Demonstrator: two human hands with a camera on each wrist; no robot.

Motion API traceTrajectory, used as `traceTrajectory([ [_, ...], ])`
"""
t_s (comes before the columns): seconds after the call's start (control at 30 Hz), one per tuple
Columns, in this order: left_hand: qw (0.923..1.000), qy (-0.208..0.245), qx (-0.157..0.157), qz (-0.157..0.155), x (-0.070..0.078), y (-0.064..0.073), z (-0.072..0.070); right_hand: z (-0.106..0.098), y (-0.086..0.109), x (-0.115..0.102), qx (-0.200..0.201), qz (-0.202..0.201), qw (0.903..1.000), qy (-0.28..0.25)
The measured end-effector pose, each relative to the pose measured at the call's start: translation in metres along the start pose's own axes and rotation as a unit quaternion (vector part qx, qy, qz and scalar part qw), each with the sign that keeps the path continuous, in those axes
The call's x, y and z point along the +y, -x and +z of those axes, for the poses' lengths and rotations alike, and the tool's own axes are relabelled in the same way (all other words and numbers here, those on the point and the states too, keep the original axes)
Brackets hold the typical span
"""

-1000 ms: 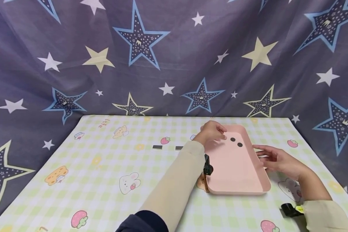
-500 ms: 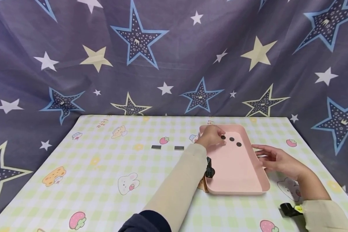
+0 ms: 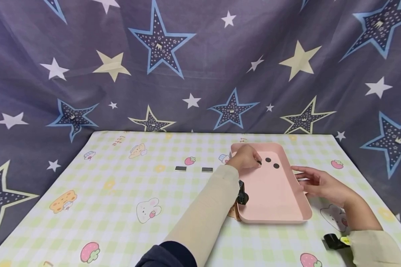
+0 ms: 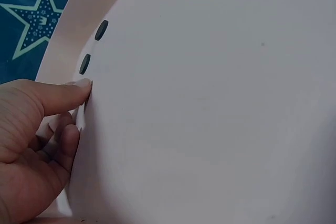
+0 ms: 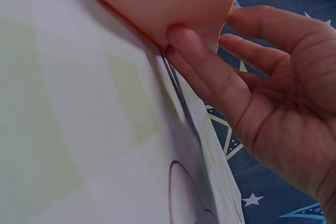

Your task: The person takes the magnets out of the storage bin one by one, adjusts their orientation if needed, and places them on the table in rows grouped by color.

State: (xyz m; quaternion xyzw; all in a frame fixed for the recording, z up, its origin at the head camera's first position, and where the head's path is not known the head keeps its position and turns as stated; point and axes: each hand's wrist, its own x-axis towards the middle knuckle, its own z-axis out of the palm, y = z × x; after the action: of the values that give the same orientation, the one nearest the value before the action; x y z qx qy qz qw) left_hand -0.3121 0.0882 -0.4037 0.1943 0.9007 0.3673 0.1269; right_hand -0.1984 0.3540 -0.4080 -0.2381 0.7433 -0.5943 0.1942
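Observation:
A shallow pink tray (image 3: 270,200) stands on the table. Inside it, toward the far end, lie two small black discs (image 3: 268,160), also visible as dark discs (image 4: 85,64) in the left wrist view. My left hand (image 3: 246,157) reaches over the tray's left side and pinches a third black disc (image 3: 259,162), mostly hidden by the fingertips. On the right, my right hand (image 3: 324,185) rests its fingertips against the outside of the tray wall. Its fingers (image 5: 197,51) are loosely extended there in the right wrist view.
Two small dark rectangular pieces (image 3: 207,170) with pale edges lie on the checked tablecloth (image 3: 120,230), left of the tray. Behind the table hangs a dark star-patterned curtain (image 3: 200,66). A black camera mount (image 3: 243,193) on the left wrist overhangs the tray's left edge.
Half a second ago the third disc showed beside the left fingertips; now those fingers pinch it, slightly nearer the front. The right hand and tray have stayed put.

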Motion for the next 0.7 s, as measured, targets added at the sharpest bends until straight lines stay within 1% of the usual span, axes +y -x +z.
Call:
traceTrajectory([
  [0.17, 0.9998, 0.002, -0.010, 0.015, 0.0000, 0.0007, 0.0009, -0.0011, 0.0012, 0.0007, -0.002, -0.004, 1.0000, -0.001],
  [0.23, 0.9995, 0.007, -0.013, 0.026, -0.0008, 0.0005, 0.0015, -0.0012, 0.0014, 0.0007, -0.003, -0.004, 1.0000, -0.001],
  [0.37, 0.9985, 0.031, -0.012, 0.044, -0.0037, -0.0002, 0.0017, -0.0002, 0.0009, 0.0002, 0.000, -0.002, 1.0000, 0.002],
  [0.5, 0.9972, 0.058, -0.006, 0.048, -0.0060, -0.0002, 0.0005, 0.0011, -0.0004, -0.0007, 0.003, 0.004, 1.0000, 0.007],
  [0.6, 0.9953, 0.085, -0.009, 0.047, -0.0052, 0.0007, -0.0006, 0.0010, -0.0004, -0.0007, 0.003, 0.006, 0.9999, 0.009],
  [0.7, 0.9920, 0.120, -0.012, 0.037, -0.0025, 0.0028, -0.0020, 0.0003, 0.0001, -0.0002, 0.001, 0.003, 1.0000, 0.006],
])
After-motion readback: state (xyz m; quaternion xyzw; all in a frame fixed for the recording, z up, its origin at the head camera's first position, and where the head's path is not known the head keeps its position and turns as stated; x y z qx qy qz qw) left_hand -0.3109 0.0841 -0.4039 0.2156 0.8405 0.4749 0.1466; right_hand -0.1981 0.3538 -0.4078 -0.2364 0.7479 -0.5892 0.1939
